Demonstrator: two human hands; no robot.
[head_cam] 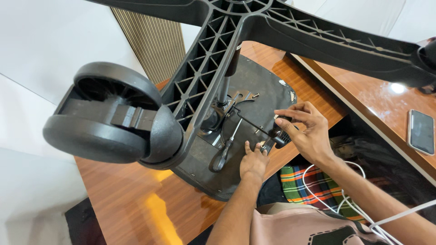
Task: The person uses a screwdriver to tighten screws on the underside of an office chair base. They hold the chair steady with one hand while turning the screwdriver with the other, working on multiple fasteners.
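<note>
I see the upturned chair (254,90) lying mid-table | right hand (304,131) fingers pinched on its black lever knob (279,134) | left hand (253,161) fingers together, resting on seat underside | heavy, rigid; I'd grip the star base, not the swivelling wheel (109,113).

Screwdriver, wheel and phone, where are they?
Screwdriver (221,156): head view, on its dark handle, lying on the chair's underside.
Wheel (113,118): head view, on the middle of the big black caster.
Phone (421,131): head view, on its dark screen, on the table at right.
</note>
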